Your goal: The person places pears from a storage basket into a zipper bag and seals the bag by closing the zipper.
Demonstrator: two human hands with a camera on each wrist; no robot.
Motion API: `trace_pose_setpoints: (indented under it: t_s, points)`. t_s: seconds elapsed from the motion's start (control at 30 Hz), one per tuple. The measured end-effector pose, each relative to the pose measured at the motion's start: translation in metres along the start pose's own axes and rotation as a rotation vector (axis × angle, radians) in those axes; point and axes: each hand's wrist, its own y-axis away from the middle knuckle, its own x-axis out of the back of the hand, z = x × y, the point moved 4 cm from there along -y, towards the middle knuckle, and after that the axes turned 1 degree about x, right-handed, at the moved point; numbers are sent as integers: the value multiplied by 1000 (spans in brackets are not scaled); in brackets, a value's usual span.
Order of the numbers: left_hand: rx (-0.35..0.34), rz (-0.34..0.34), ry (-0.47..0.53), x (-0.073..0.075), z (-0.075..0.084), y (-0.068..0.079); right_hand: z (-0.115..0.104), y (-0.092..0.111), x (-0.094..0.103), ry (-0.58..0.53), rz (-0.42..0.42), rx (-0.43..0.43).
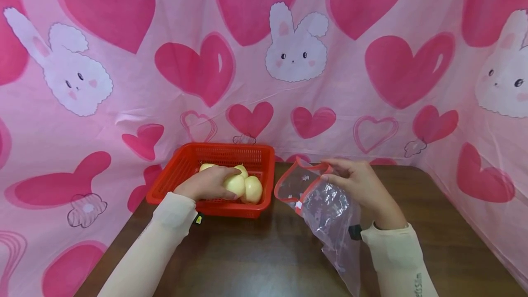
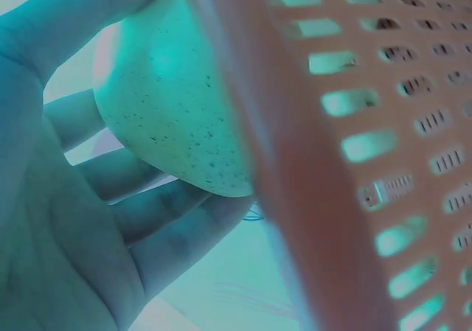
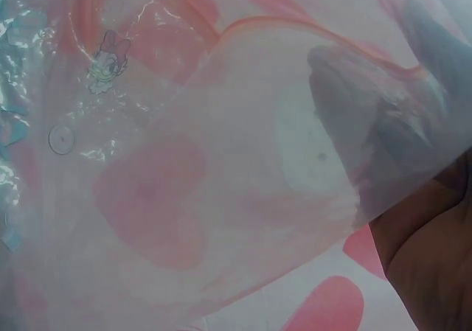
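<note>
My left hand point(image 1: 208, 183) reaches over the near side of a red plastic basket point(image 1: 235, 210) and grips a pale yellow, round fruit point(image 1: 234, 187). In the left wrist view the fruit point(image 2: 169, 102) shows dark specks, with fingers and thumb curled about it close to the basket's rim point(image 2: 258, 124). Other fruits like it, such as one point(image 1: 253, 190) at its right, lie inside. My right hand point(image 1: 356, 180) pinches the red-edged mouth of a clear zip bag point(image 1: 330, 210), which gapes toward the basket and hangs down. Through its film the right wrist view shows fingers point(image 3: 343, 110).
The basket stands at the back left of a dark brown wooden table point(image 1: 272, 251). Behind and along the sides hangs a pink cloth point(image 1: 350, 77) with hearts and rabbits. A white slider point(image 1: 299, 205) sits on the bag's red edge.
</note>
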Motion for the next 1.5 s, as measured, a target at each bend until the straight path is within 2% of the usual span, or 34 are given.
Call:
trace_pose_setpoints:
  t_s: [0.3, 0.63, 0.9, 1.03, 1.23, 1.5]
  points:
    - [-75, 71, -31, 4, 14, 0, -1, 1, -1, 5, -1, 5]
    - [-195, 141, 23, 9, 37, 0, -1, 3, -4, -14, -31, -44]
    - [-163, 146, 15, 7, 46, 1, -2, 2, -6, -38, -42, -60]
    - [-171, 149, 1, 4, 53, 1, -2, 2, -7, -30, -46, -59]
    - [-226, 185, -5, 6, 66, 0, -2, 0, -8, -12, -55, -51]
    - [-339, 209, 30, 7, 85, 1, -7, -3, -10, 12, -56, -3]
